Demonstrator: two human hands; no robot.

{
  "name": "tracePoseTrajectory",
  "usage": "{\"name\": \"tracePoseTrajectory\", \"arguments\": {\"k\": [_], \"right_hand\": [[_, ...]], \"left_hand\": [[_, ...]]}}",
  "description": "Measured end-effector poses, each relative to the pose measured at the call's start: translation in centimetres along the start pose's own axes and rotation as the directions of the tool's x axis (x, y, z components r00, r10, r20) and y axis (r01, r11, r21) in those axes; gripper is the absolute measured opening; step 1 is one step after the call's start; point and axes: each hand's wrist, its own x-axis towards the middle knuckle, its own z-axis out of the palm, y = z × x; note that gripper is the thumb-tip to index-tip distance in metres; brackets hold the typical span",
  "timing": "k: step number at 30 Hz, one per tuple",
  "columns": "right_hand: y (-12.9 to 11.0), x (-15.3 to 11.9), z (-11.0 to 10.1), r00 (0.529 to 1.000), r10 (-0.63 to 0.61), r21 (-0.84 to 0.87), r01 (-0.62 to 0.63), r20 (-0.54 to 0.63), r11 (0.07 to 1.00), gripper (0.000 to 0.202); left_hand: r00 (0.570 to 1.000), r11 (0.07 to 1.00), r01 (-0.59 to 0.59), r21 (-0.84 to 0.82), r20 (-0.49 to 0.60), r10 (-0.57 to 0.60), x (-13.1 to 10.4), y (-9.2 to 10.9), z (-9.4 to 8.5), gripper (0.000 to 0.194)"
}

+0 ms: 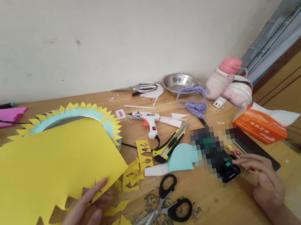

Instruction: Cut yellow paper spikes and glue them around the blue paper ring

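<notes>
From my remote view, I have the left hand (pixel 73 223) holding the yellow sheet (pixel 47 169) at its notched lower edge, gripped among the fingers, with the thumb standing apart from it. The sheet lies at the left of the wooden table (pixel 220 209), partly covering a pale blue ring (pixel 106 124) edged with yellow points. My right hand (pixel 267 181) is bent, fingertips at the near end of a dark phone (pixel 227 167); I cannot tell whether they touch it or how wide the grasp is. Between the hands, black-handled scissors (pixel 157 212) lie with their blades slightly parted, near yellow scraps (pixel 125 223). Beyond them I see a yellow-and-black cutter (pixel 170 143) beside a light blue paper piece (pixel 183 157), a white glue gun (pixel 150 122), purple yarn (pixel 196 106) against a metal bowl (pixel 179 83), and an orange tissue pack (pixel 259 124) at the right.
</notes>
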Motion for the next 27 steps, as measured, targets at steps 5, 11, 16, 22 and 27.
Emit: {"name": "tracePoseTrajectory", "arguments": {"k": [5,11,16,22,27], "right_hand": [[0.1,-0.1,0.1,0.999,-0.008,-0.013,0.008,0.043,1.000,0.028],[0.4,-0.3,0.2,0.996,0.001,-0.056,0.003,0.085,0.998,0.028],[-0.4,0.6,0.3,0.959,-0.149,-0.074,0.172,0.242,0.982,0.023],[-1.0,1.2,0.5,0.918,-0.147,-0.149,0.215,0.368,0.965,0.025],[-0.7,0.9,0.6,0.958,-0.139,-0.183,0.187,0.250,0.965,0.020]], "left_hand": [[0.997,0.997,-0.077,0.005,0.011,0.077,0.2,0.2,0.0,0.042],[0.997,0.997,0.066,-0.035,-0.037,-0.067,-0.5,1.3,0.6,0.041],[0.994,0.996,-0.084,-0.031,0.063,0.086,0.0,0.4,0.0,0.042],[0.992,0.992,-0.124,0.029,-0.004,0.124,0.3,1.0,0.0,0.041],[0.991,0.991,-0.130,0.014,-0.024,0.130,0.4,2.4,0.3,0.039]]}}
